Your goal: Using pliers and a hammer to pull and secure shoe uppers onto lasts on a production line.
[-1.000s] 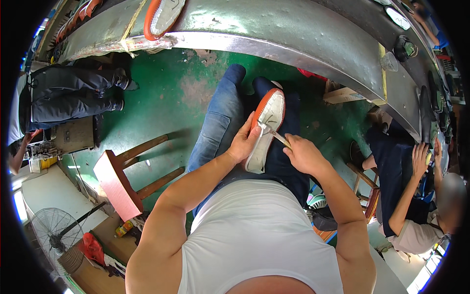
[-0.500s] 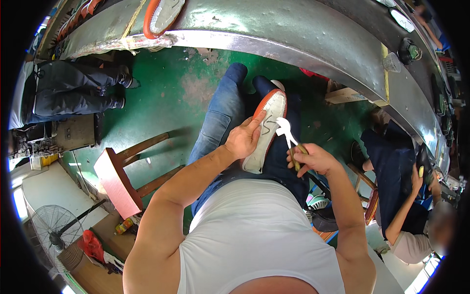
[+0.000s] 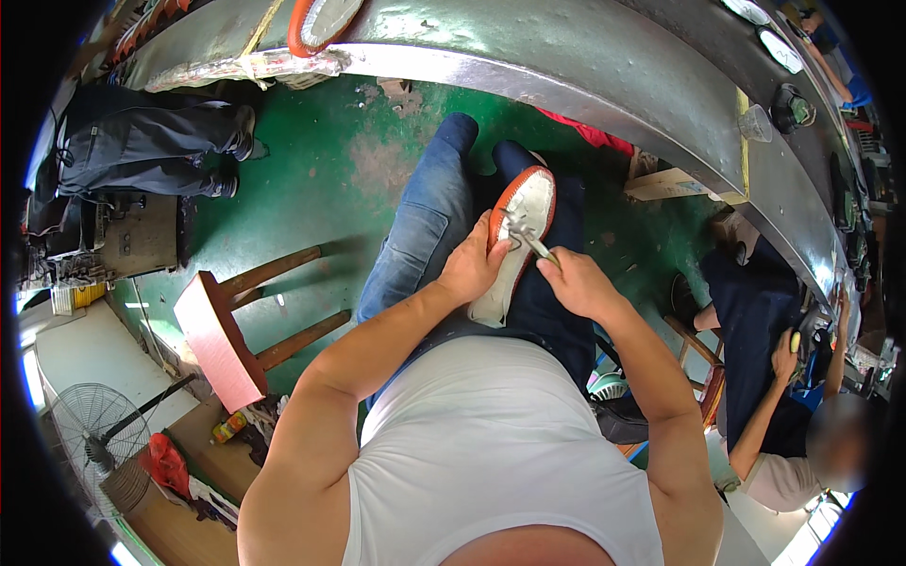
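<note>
An unfinished shoe [image 3: 531, 200] lies bottom up along my thighs, toe pointing away, with a whitish underside and an orange-red upper edge folded round the toe. My left hand [image 3: 474, 266] grips it from the left side, thumb lying on the underside. In my right hand [image 3: 582, 284] are metal pincers [image 3: 522, 229], closed round the handles. Their silver head rests against the underside near the left fingertips. Whether the jaws bite on anything is too small to tell.
A dark metal workbench [image 3: 528, 58] curves across the far side, bearing another orange-edged shoe [image 3: 322, 21]. Left stands a wooden stool [image 3: 219, 341], with a fan [image 3: 92, 434] behind it. Someone stands far left; a seated co-worker [image 3: 769, 377] works at the right.
My right hand has swung the pincers left and turned over, bringing their head onto the shoe's underside. The left hand keeps its hold on the shoe.
</note>
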### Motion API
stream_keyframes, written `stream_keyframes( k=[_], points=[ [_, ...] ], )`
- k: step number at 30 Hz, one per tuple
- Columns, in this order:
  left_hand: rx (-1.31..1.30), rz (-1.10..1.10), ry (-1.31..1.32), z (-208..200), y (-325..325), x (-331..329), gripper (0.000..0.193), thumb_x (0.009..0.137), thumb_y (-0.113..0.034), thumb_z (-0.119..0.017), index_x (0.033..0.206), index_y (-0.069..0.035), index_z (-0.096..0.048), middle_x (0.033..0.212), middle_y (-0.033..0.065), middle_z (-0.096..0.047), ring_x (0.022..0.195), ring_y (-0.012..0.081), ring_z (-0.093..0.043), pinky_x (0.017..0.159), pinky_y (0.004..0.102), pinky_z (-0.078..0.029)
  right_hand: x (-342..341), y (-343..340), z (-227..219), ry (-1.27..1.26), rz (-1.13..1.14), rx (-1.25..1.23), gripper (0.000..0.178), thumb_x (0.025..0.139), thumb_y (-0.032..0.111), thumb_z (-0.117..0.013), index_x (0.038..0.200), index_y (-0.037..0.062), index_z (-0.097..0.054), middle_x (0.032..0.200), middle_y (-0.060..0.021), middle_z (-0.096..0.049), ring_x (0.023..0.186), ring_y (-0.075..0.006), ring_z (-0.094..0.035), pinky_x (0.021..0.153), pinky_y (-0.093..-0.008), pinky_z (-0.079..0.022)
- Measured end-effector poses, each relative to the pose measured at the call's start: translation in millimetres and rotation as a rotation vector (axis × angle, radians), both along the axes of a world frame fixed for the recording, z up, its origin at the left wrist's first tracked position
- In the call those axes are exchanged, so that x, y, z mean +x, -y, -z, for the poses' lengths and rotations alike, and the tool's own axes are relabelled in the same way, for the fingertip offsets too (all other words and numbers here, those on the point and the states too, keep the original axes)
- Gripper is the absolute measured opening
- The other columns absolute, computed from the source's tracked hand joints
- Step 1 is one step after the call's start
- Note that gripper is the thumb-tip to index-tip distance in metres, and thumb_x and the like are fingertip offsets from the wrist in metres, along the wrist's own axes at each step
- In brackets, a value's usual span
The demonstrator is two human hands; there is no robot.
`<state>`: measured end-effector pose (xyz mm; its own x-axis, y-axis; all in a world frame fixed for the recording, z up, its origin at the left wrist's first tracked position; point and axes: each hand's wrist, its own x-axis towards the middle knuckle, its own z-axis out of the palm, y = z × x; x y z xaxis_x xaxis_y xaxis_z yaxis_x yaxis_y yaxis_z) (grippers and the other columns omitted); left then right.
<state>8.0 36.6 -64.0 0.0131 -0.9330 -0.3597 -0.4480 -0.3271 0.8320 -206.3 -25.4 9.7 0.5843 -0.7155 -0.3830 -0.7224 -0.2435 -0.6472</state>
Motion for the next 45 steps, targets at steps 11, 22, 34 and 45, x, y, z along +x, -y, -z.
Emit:
stream_keyframes(
  k=[11,22,34,45],
  points=[
    [0.427,-0.018,-0.730,-20,26,19,0.079,0.095,-0.017,-0.068,0.157,-0.010,-0.019,0.143,0.0121,-0.050,0.131,0.0210,-0.049,0.111,0.0379,-0.041,-17,-43,-36,-0.138,-0.388,0.005,0.056,0.093,0.022,-0.063,0.133,-0.0150,-0.047,0.122,-0.0258,-0.060,0.113,-0.0369,-0.059,0.094,-0.0458,-0.051],
    [0.216,0.005,-0.635,-10,-12,1,0.081,0.102,-0.013,-0.057,0.160,-0.012,-0.001,0.154,0.0120,-0.037,0.139,0.0205,-0.038,0.116,0.0340,-0.030,-37,-57,-12,-0.110,-0.269,-0.054,0.033,0.096,0.035,-0.061,0.096,0.0019,-0.060,0.088,-0.0189,-0.068,0.081,-0.0394,-0.066,0.072,-0.0482,-0.052],
    [0.112,0.187,-0.247,-18,-35,2,0.097,0.095,-0.011,-0.062,0.159,-0.010,0.010,0.159,0.0169,-0.025,0.146,0.0223,-0.029,0.120,0.0337,-0.025,-26,-44,-10,0.236,0.107,-0.041,0.041,0.103,0.036,-0.049,0.095,-0.0026,-0.060,0.079,-0.0231,-0.066,0.082,-0.0436,-0.064,0.076,-0.0479,-0.050],
    [-0.115,0.026,-0.961,-176,25,83,0.072,0.095,-0.002,-0.058,0.158,-0.003,-0.023,0.159,0.0106,-0.035,0.145,0.0194,-0.032,0.119,0.0358,-0.024,-65,-64,34,0.278,0.466,0.296,0.041,0.106,0.034,-0.044,0.104,-0.0024,-0.062,0.077,-0.0095,-0.067,0.070,-0.0178,-0.066,0.066,-0.0326,-0.052]
  ],
)
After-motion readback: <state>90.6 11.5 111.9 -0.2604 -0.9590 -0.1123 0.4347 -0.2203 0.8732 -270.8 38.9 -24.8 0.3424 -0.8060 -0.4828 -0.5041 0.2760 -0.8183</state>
